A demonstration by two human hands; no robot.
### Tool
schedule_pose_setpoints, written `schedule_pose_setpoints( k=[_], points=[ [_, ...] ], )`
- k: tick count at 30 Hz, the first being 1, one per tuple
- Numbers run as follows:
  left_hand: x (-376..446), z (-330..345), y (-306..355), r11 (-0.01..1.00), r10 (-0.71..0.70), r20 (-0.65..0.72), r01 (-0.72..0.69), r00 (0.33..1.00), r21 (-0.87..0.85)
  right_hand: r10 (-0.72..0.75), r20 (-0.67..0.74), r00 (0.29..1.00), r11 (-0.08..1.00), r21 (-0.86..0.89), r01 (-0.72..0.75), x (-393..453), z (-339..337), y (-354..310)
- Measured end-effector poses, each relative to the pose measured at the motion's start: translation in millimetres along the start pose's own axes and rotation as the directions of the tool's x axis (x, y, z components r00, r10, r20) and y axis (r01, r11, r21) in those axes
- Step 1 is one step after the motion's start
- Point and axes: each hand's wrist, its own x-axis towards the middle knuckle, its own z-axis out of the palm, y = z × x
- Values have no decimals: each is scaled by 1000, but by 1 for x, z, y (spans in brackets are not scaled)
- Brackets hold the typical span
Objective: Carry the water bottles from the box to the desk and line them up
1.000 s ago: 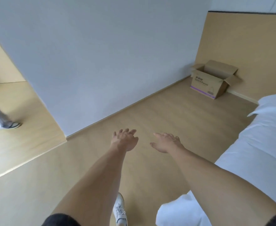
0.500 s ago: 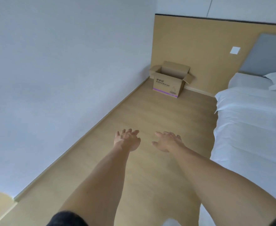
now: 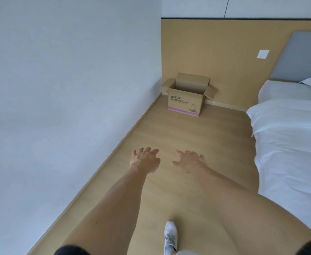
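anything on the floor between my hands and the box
Nothing visible. Bare floor runs from the left hand and right hand to the open box. The bed lies off to the right.

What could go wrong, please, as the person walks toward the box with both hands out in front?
The bed juts into the walkway on the right, so a leg could clip its corner. The box has open flaps that might catch the left hand or right hand when reaching in. Its contents are hidden from here, so any bottles may lie awkwardly.
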Motion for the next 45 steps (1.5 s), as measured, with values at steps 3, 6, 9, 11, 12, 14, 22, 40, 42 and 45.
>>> schedule_pose_setpoints(
  k=[3,6,9,11,12,14,22,40,42,45],
  points=[
    [57,-28,-18,999,-33,7,33,999,2,-27,-2,1000,999,39,27,60,-26,-12],
    [115,-58,-28,999,-53,14,53,998,6,-41,4,999,997,60,40,111,-57,-16],
    [172,-81,-26,999,-49,-4,49,999,-8,-23,2,1000,999,36,23,160,-82,-13],
    [205,-88,-22,1000,-20,8,21,1000,-12,-17,17,1000,1000,27,17,185,-96,-11],
    [220,-90,-19,1000,-12,10,12,1000,-19,-9,23,1000,1000,27,9,197,-102,-10],
    [252,-97,-15,1000,-5,16,6,1000,-15,16,30,999,999,29,-17,225,-114,-7],
    [411,-142,2,991,132,25,-132,991,7,138,-9,990,989,54,-137,346,-183,18],
    [741,-258,46,883,452,147,-465,880,65,389,10,921,905,182,-384,606,-341,39],
    [770,-263,54,874,465,145,-480,873,84,393,12,920,902,193,-387,634,-350,48],
    [821,-274,65,869,461,149,-479,875,120,394,8,919,899,206,-388,686,-368,64]
  ],
)
